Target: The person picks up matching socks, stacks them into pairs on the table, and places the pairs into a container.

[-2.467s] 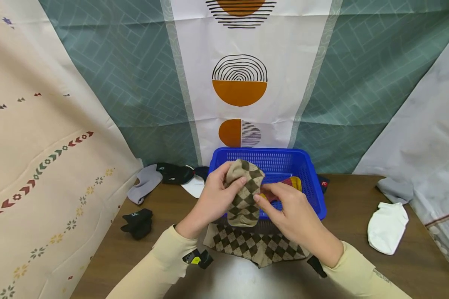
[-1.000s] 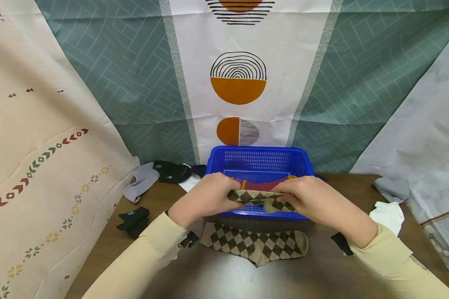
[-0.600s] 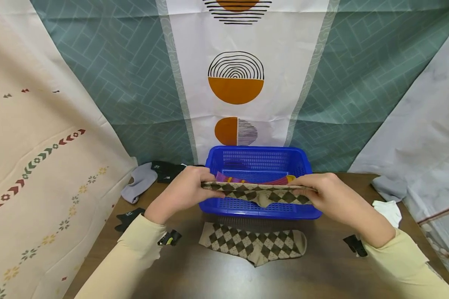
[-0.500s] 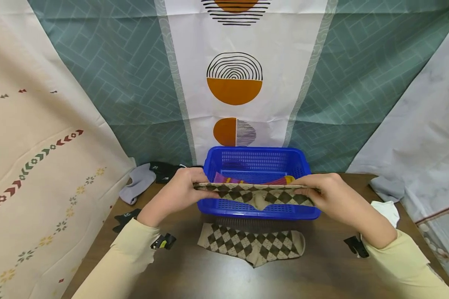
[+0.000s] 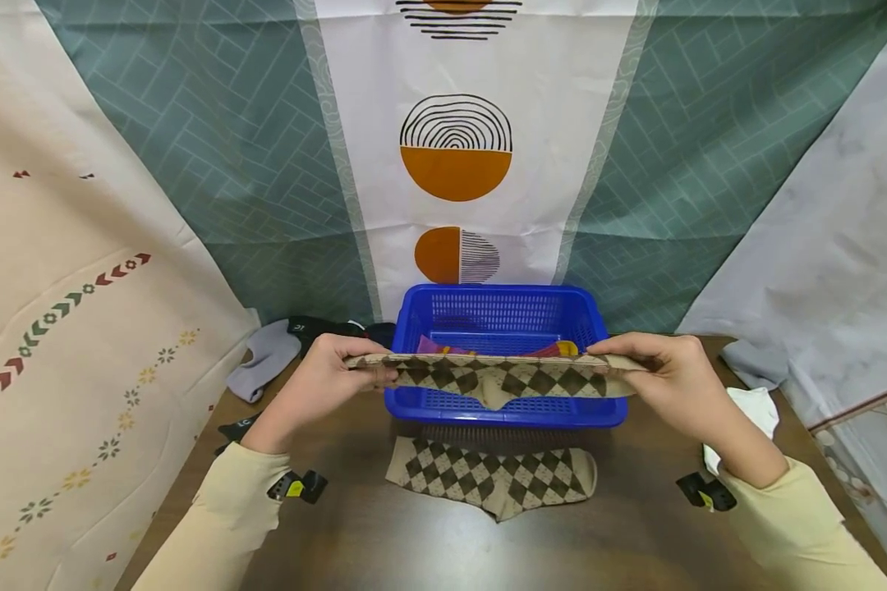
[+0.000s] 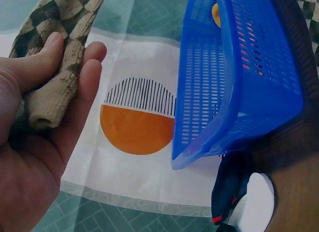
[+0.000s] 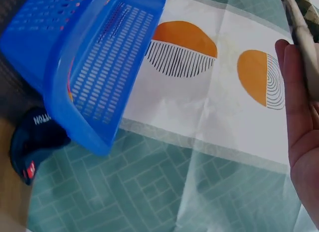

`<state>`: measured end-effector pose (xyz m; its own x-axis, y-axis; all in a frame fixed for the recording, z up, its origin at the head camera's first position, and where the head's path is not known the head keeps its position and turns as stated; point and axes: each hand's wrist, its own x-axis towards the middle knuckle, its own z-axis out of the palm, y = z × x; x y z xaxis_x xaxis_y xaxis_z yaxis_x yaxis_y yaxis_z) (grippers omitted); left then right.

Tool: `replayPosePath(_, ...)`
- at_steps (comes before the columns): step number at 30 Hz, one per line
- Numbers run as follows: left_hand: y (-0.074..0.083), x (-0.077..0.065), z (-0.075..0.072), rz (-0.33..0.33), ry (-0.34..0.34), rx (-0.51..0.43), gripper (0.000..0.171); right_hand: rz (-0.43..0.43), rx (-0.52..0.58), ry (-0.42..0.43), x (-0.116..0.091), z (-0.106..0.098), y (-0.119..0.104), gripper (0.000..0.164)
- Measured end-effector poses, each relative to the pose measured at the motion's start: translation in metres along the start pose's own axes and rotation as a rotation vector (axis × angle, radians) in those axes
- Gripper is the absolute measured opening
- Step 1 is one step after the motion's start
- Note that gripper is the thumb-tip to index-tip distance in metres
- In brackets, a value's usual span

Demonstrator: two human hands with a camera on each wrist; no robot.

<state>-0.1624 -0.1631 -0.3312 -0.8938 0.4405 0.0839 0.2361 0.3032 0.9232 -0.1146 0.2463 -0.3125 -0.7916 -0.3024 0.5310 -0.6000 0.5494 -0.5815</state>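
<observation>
Nearest: argyle sock (image 5: 491, 480) flat on the brown table (image 5: 414, 550), toward the near side. Above and beyond it, a second argyle sock (image 5: 554, 382) is held up, stretched left to right, crossing the basket in head view. Left hand (image 5: 321, 384) pinches its left end, right hand (image 5: 686, 386) pinches its right end. White sock (image 5: 756, 410) at right, partly hidden. Farther: blue basket (image 5: 503, 417), pink-and-yellow socks (image 5: 567, 349) inside; grey sock (image 5: 269, 357) far left. Patterned cloth (image 5: 266, 123) hangs behind.
</observation>
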Motion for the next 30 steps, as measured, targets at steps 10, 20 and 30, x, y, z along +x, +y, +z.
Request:
replayPosePath(10, 0.006, -0.004, -0.003, 0.105, 0.049, 0.019, 0.013, 0.04, 0.164, 0.038, 0.0, -0.002, -0.017, 0.028)
replayPosePath(20, 0.02, -0.014, 0.007, 0.195, 0.156, 0.003, 0.028, -0.135, 0.002, 0.061, -0.014, 0.007, 0.015, 0.047)
replayPosePath(30, 0.026, -0.018, 0.015, 0.368, 0.252, 0.079, 0.028, 0.001, -0.068, 0.101, -0.02, 0.006, 0.012, 0.034)
